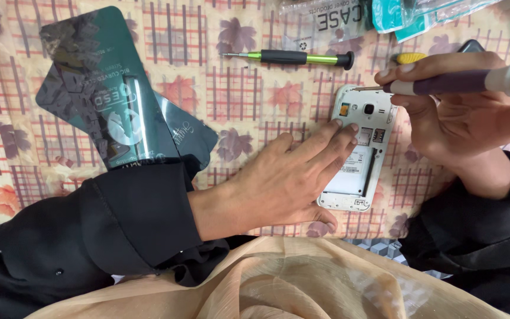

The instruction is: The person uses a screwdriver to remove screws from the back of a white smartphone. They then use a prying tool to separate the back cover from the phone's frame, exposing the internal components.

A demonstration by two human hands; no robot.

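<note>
Left hand (284, 177) flat, fingers spread on white phone (358, 150), back cover off, right of centre on flowered cloth (255, 100). Right hand (461, 112) closed around purple screwdriver (444, 82), tip at phone's far edge. Farther off, green screwdriver (290, 57).

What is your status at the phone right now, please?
Left hand flat on opened white phone. Right hand grips purple screwdriver, tip at top edge. Nothing obstructing.

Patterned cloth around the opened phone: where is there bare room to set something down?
Bare cloth lies between the green screwdriver, the dark packets and the left hand. It is crowded at the phone, where the right hand holds a purple screwdriver.
</note>
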